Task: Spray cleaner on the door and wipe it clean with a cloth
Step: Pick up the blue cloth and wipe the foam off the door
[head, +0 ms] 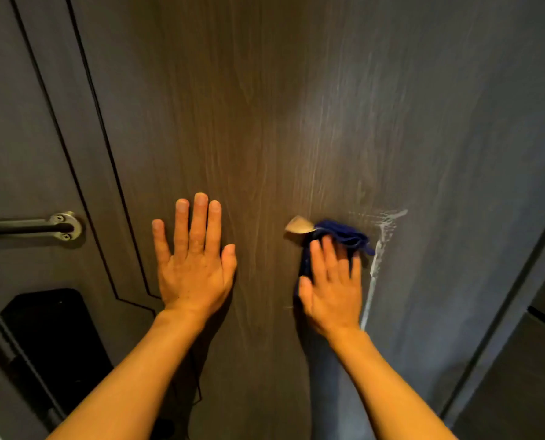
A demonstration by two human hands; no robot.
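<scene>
My right hand presses a blue cloth flat on the door. The fingers are spread over the cloth and push it on the wood; they do not pinch it. The cloth pokes out past my fingertips, up and to the right. A small tan tag sticks out at its top left.

My left hand is flat on the door too, fingers open, holding nothing. I think it just steadies me.

The thing that matters is the white foam. It sits just to the right of the cloth, almost touching it. It runs as a long thin line, up and down, with a splash at the top near the cloth's corner. Fainter wet streaks go higher up the door. So my right hand is much nearer to it than my left. I think the next wipe should go to the right and then down along the line.

There is lots of bare door to the right before the door edge. The handle and the black lock are far to the left, out of the way. I see no spray bottle.
</scene>
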